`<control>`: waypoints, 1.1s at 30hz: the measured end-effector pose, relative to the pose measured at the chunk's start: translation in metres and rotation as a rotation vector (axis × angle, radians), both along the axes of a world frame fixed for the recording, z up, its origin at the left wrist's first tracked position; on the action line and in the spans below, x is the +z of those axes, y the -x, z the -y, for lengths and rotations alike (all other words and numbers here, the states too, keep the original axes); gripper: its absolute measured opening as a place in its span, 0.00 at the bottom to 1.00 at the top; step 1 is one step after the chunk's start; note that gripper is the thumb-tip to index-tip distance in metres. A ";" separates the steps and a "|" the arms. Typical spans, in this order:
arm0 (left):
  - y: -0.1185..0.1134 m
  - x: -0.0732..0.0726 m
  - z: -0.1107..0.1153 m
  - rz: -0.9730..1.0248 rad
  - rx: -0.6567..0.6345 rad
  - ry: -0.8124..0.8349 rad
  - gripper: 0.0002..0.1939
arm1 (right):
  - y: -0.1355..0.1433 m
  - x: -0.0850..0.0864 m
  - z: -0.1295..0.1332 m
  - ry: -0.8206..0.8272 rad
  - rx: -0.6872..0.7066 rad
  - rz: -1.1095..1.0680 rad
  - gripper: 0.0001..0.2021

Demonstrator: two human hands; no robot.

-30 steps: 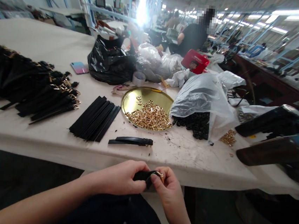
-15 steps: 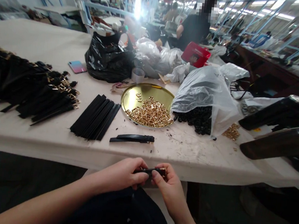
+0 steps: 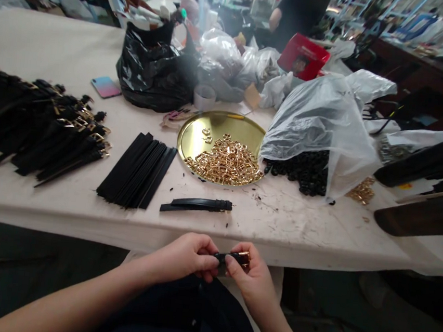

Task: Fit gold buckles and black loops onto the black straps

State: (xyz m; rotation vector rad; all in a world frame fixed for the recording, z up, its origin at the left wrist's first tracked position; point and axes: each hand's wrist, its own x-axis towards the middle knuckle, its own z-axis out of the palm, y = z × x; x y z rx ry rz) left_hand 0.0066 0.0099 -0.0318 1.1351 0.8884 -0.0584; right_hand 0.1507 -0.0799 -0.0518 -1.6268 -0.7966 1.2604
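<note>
Just off the table's front edge, a black strap (image 3: pixel 232 259) with a gold buckle is pinched between my two hands. My left hand (image 3: pixel 199 257) closes on the strap's left part, thumb against fingers. Around the buckle end, my right hand (image 3: pixel 249 268) grips with the thumb pressed on top. Fingers hide much of the strap. Beyond them on the table lie finished-looking buckled straps (image 3: pixel 198 204), stacked flat. A stack of flat black strips (image 3: pixel 137 171) is farther left. Gold buckles (image 3: pixel 229 161) are heaped on a round gold tray (image 3: pixel 190 124).
A large pile of black buckled straps (image 3: pixel 41 122) covers the table's left. Behind stand a black plastic bag (image 3: pixel 152 70), a tape roll (image 3: pixel 204 97) and a phone (image 3: pixel 106 87). Black loops (image 3: pixel 307 171) spill from a white bag (image 3: pixel 319 123). Dark cylinders (image 3: pixel 420 216) jut in at right.
My view has tilted down slightly. Both hands still hold the strap, and its gold buckle shows more plainly beside my right fingers.
</note>
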 end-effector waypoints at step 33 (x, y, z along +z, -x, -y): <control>0.006 0.010 0.022 -0.064 -0.175 -0.441 0.10 | 0.007 -0.010 0.026 -0.094 0.012 -0.009 0.11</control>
